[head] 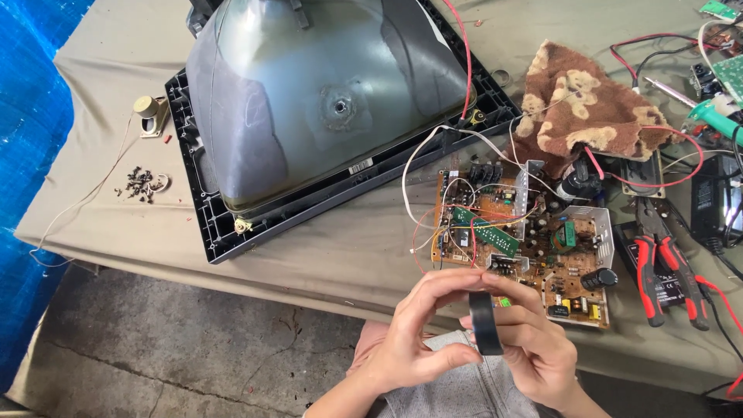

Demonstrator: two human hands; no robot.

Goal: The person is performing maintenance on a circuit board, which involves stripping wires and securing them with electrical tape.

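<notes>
1. Fingers (464,280) of both hands were closed on a roll of black tape (485,323), held edge-on toward the camera.
2. The left hand (414,333) curled its thumb under the roll and its fingers over the top, so it was narrow and gripping the tape.
3. The right hand (534,344) clasped the roll from the other side, its fingers wrapped across the tape's face and likewise holding it.
4. Taking the brown circuit board (522,240) as the landmark, the tape hung just in front of the board's near edge, above the person's lap and off the table (325,255).
5. Behind and to the left of the board lay the grey picture tube (325,101), face down in its black frame (232,240).
6. White and red wires (422,162) ran from the tube area to the board.
7. Behind the board, slightly right, sat a crumpled brown towel (580,101).
8. Just right of the board lay red-handled pliers (669,267), with a black power adapter (716,205) beyond them.
9. Far left of the board, past the frame, a small heap of dark screws (141,183) rested on the cloth, with a small speaker (151,112) behind it.
10. A green-handled tool (716,116) lay far behind and right of the board.
</notes>
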